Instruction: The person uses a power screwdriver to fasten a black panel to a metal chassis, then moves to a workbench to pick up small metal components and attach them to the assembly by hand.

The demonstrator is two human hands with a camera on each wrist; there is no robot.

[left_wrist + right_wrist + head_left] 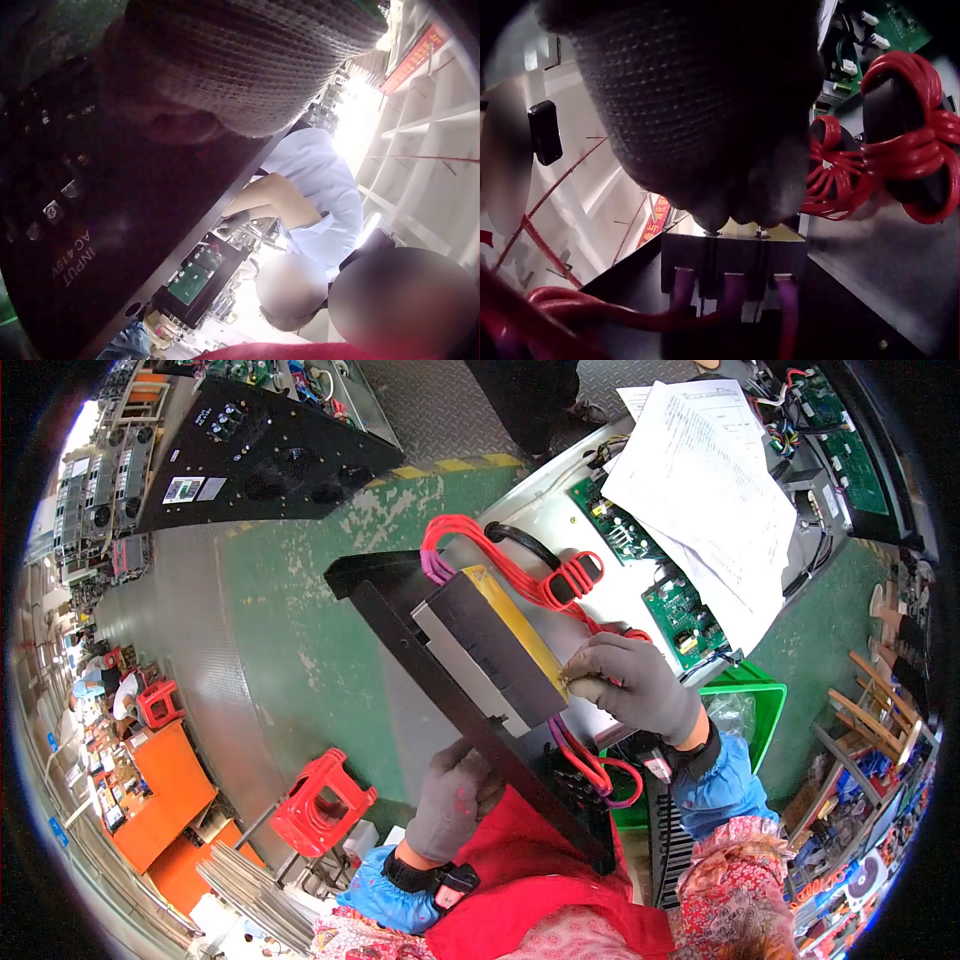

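Observation:
A black rectangular block (495, 650) with a yellow top face is mounted on a black metal panel (400, 645), tilted in front of the person. My right hand (635, 685), in a grey glove, has its thumb and fingertips together at the near end of the yellow face. Close up, those fingertips pinch at small screws (762, 232) there, partly hiding them. The left hand (450, 805), also gloved, grips the panel at its lower-left edge; in the left wrist view it lies over the face printed "INPUT AC 415V". Purple-sleeved leads (735, 292) enter the block's end.
Red cables (460, 530) loop through dark ring cores beside the block. Behind, an open metal chassis holds green circuit boards (685, 615) under loose papers (705, 490). A green crate (770, 705) stands at right, a red stool (325, 800) at left.

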